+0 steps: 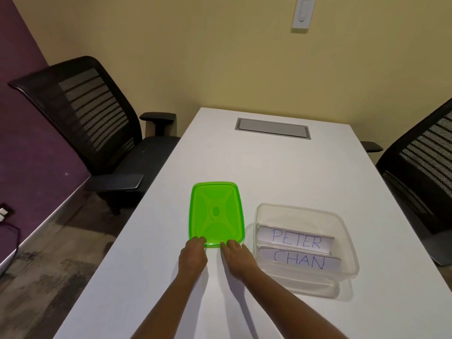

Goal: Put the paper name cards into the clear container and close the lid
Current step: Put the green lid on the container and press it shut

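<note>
A green plastic lid (216, 212) lies flat on the white table (281, 167), left of the clear container (347, 243). Two white paper name cards sit inside the container: one reading PETER (297, 239) and one reading CHAN (300, 259) nearer to me. My left hand (193, 256) and my right hand (237, 255) both rest at the lid's near edge, fingertips touching its rim. Whether the fingers curl under the edge is hidden. The container stands open, with no lid on it.
A grey cable hatch (272, 128) is set into the far part of the table. A black mesh office chair (97, 123) stands at the left side, another chair (420, 167) at the right. A wall switch (303, 12) hangs on the yellow wall.
</note>
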